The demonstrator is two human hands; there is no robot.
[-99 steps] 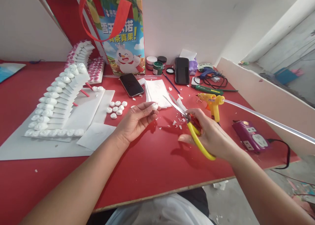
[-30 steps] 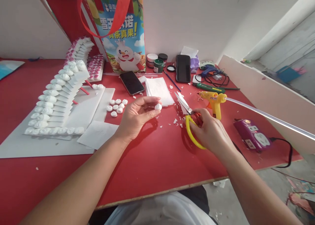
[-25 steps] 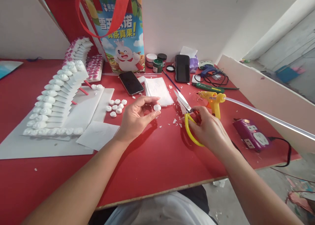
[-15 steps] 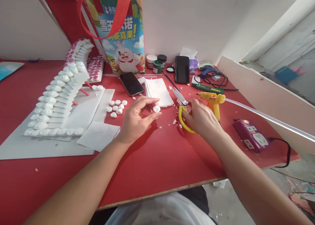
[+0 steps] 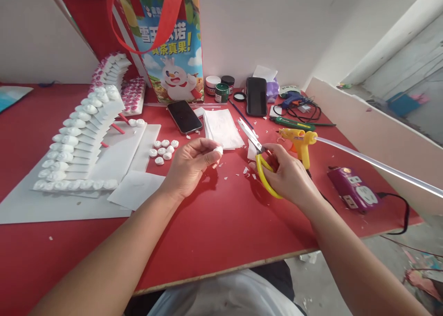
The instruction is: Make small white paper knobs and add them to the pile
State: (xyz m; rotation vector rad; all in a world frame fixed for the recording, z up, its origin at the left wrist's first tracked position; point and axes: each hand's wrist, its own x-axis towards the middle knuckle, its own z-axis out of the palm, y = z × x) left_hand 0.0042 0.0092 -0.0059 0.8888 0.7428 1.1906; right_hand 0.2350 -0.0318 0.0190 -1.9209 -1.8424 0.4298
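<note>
Between the thumb and fingers of my left hand point(image 5: 194, 166) is a small white rosette point(image 5: 218, 150), pinched above the red table point(image 5: 207, 242). My right hand point(image 5: 289, 170) is closed around the yellow handles of a pair of scissors point(image 5: 265, 168), whose blades point away and slightly left. Left of my left hand lie several loose white rosettes point(image 5: 167, 155). Farther left, an arched stair-like piece point(image 5: 88, 143) of white board carries rows of the same rosettes. A stack of white paper point(image 5: 223, 129) lies just beyond my hands, with small white scraps around.
A yellow glue gun point(image 5: 299, 140) with a long clear stick stands right of my right hand. Beyond it is a green cutter point(image 5: 294, 123). A purple power socket box point(image 5: 353, 189) sits at the right edge. Phones point(image 5: 184, 116), paint jars point(image 5: 221, 92) and a printed bag point(image 5: 173, 53) line the back.
My left fingers have closed more tightly on the rosette and turned it. My right hand has shifted its grip on the scissors, which have moved slightly right and toward me.
</note>
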